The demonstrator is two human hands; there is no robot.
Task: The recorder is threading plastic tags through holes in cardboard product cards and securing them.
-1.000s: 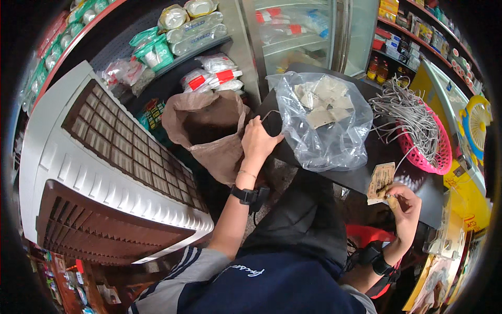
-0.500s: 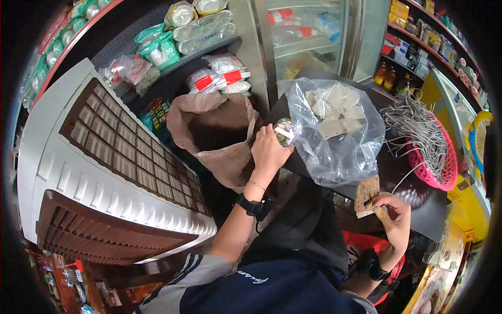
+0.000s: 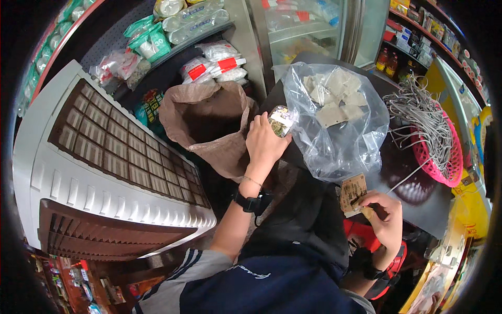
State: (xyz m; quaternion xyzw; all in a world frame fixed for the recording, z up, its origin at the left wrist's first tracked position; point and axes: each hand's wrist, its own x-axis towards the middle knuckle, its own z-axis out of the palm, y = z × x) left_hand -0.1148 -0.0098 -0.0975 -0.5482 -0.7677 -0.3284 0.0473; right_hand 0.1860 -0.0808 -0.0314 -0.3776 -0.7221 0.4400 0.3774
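Shop shelves and a glass-fronted cabinet [image 3: 303,36] ring a black table [image 3: 426,206] where a person works with two bare hands. The right hand [image 3: 386,213] is closed in a pinch on the lower end of a tan printed card [image 3: 354,192], held up near the table's front edge, just below a clear plastic bag [image 3: 345,152]. The left hand [image 3: 265,140] curls around a phone [image 3: 281,121] with a lit screen, between the bag and a brown sack [image 3: 225,157]. Dark bands circle both wrists. Inside the bag, which lies loosely spread on the table, beige squares [image 3: 331,115] overlap in a heap. To the right, a tangle of grey wires [image 3: 434,133] spills over the side of a pink basket [image 3: 454,170], one pale strand running toward the right hand; whether it touches the fingers cannot be told. Left of the person, the sack stands open-mouthed near a white and brown air cooler [image 3: 120,191]. Farther back, white packs [image 3: 227,65] with red labels sit below green packages [image 3: 151,43], while amber bottles [image 3: 387,64] stand beyond the table at right, near a yellow-sided cabinet [image 3: 473,209].
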